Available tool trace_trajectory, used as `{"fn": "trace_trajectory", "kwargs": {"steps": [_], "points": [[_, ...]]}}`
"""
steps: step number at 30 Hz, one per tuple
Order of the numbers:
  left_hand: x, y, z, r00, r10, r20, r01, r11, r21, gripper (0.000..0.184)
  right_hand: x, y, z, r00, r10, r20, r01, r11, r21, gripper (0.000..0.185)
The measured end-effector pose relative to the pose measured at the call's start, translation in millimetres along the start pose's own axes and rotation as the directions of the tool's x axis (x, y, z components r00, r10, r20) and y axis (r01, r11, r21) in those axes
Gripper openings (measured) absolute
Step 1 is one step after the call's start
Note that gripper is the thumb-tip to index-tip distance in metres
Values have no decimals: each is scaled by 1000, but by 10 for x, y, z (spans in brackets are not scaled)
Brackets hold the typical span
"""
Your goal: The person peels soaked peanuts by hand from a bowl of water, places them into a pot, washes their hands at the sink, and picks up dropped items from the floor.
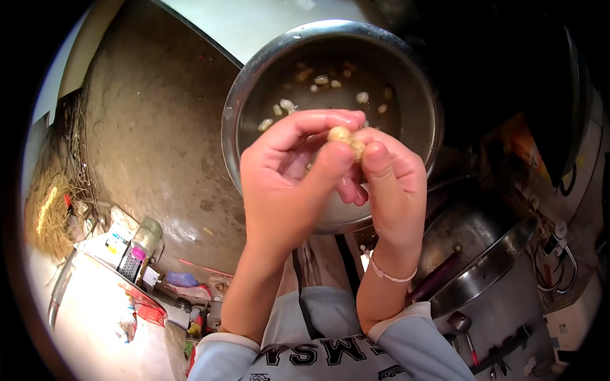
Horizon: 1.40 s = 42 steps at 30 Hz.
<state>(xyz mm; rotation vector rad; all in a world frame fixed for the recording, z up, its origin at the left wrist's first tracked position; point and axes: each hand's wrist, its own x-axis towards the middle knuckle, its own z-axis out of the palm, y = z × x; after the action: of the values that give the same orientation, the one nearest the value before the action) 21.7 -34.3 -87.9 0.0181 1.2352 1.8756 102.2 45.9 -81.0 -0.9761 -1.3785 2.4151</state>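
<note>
A peanut pod [346, 141] is pinched between my two hands above a wide metal basin [235, 120]. My left hand [289, 168] holds one end of the pod with thumb and fingers, and another small pale piece shows partly inside its curled fingers. My right hand [394, 178] grips the other end of the pod between thumb and forefinger, touching my left fingertips. Both hands look wet. In the basin, several pale pods [321, 80] lie in brownish water, some near the left wall and some toward the back.
A second metal bowl [483, 279] leans at the right, with a dark ladle [459, 321] below it. At the left, a glass jar [147, 233] stands among packets on a bright surface. Straw [51, 216] lies at the far left, beside the concrete floor [152, 120].
</note>
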Motion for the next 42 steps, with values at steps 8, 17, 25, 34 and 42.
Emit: {"fn": "trace_trajectory", "kwargs": {"steps": [8,17,25,34,42], "points": [[54,-389,-226,931,-285,-230,164,886,-433,19,260,705,-398,930,-65,-362,-152,829,-538,16],[145,-592,-351,838,-465,-287,249,792,-557,26,398,657,-313,945,24,-327,-141,930,-339,16],[119,-540,-208,934,-257,-249,137,899,-415,34,383,558,-137,968,-97,-230,61,986,-157,13],[33,-419,-204,974,-77,-214,55,993,-106,29,348,600,-150,935,-320,-154,311,947,-82,13],[-25,-374,-221,991,10,-132,2,996,92,34,313,604,-168,939,-317,-129,331,938,106,18]]}}
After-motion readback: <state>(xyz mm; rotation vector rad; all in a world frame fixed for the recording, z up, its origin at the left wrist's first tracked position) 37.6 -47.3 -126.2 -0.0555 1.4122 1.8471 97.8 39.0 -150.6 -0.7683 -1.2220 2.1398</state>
